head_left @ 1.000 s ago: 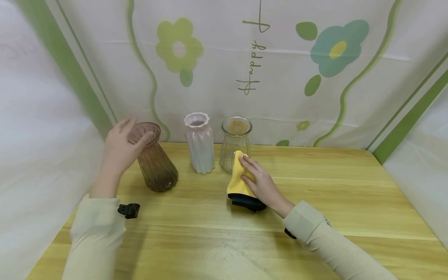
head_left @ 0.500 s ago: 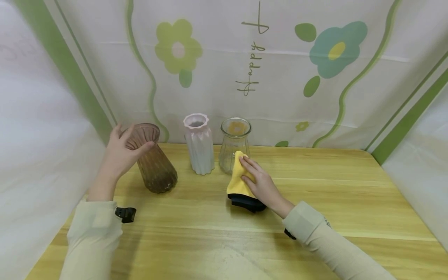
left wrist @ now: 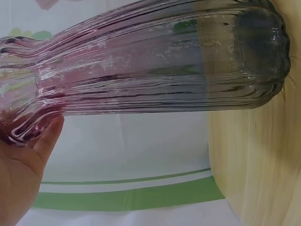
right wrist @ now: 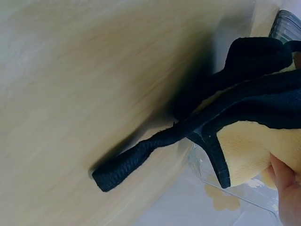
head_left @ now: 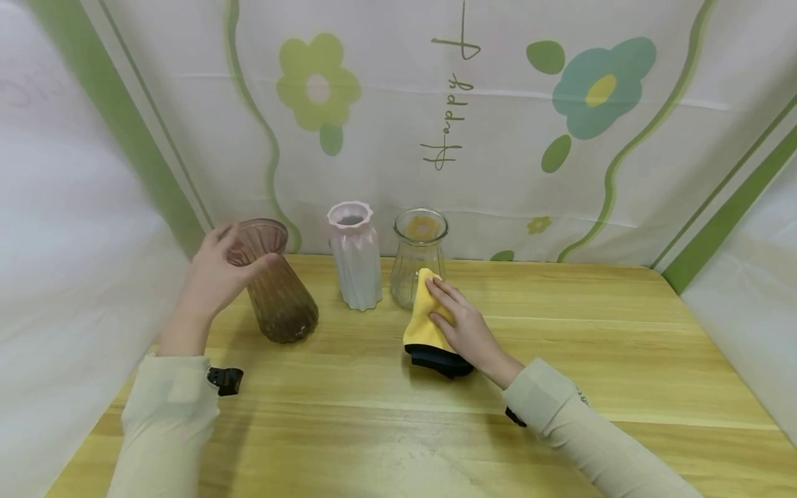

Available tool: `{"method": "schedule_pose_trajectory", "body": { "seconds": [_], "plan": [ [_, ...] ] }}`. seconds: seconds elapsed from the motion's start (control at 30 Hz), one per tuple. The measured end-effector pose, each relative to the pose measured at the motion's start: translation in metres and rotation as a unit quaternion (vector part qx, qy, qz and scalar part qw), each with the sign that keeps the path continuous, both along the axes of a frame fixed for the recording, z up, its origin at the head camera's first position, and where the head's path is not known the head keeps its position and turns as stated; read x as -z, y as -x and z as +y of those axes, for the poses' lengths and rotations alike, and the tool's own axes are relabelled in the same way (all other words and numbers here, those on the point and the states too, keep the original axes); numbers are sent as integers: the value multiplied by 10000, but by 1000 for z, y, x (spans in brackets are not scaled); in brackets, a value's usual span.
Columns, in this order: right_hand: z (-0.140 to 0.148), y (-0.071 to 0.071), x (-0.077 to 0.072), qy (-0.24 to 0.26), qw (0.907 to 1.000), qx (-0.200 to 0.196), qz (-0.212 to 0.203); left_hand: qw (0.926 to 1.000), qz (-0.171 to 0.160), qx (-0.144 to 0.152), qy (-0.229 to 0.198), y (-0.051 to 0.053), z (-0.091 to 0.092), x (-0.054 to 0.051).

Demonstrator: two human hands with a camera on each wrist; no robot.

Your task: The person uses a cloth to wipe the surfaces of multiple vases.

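Observation:
At the left of the table, a ribbed glass vase (head_left: 283,304), pinkish at the top and brown-grey at the base, is held at its neck by the left hand (head_left: 214,277). The thumb lies on the near side and the fingers are around the rim. In the left wrist view the vase (left wrist: 141,66) spans the upper part, with the hand (left wrist: 21,179) at its neck. The right hand (head_left: 471,330) pinches a yellow cloth (head_left: 423,321) with black edging, in front of a clear glass vase (head_left: 402,273). The right wrist view shows the cloth's black edge hanging down.
Between the two glass vases stands a pink and pale grey fluted vase (head_left: 358,266). A white curtain (head_left: 386,104) with printed flowers rises behind the wooden table (head_left: 598,332), and white fabric flanks both sides.
The left hand has lowered slightly and its fingers have closed in around the neck of the pinkish-brown vase. The right hand and cloth have stayed in place.

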State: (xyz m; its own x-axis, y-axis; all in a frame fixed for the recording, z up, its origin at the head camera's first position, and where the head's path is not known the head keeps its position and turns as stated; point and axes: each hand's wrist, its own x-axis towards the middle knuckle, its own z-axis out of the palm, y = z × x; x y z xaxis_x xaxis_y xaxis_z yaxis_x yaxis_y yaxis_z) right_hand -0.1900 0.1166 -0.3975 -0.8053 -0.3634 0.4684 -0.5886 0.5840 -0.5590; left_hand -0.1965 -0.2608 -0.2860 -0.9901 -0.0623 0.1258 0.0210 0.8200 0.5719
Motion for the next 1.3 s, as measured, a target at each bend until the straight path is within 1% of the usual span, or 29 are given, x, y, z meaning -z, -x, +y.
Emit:
{"method": "schedule_pose_trajectory", "body": {
  "seconds": [0.23,0.5,0.63,0.87,1.03,1.3],
  "plan": [
    [-1,-1,-1,55,10000,-4,0,9999,-41,159,43,0,7,2],
    [-3,-1,-3,102,9999,9,-10,9988,-108,371,296,-4,21,2],
    [-3,-1,-5,169,9999,9,26,9983,-9,513,292,-6,28,2],
    [-6,-1,-11,276,9996,-23,109,9957,199,788,454,-9,43,2],
    [-10,-2,-17,358,9992,-106,139,9936,367,970,457,-10,52,4],
    [-16,-3,-24,434,9988,-228,92,9918,342,1166,401,-11,66,5]
  ]
}}
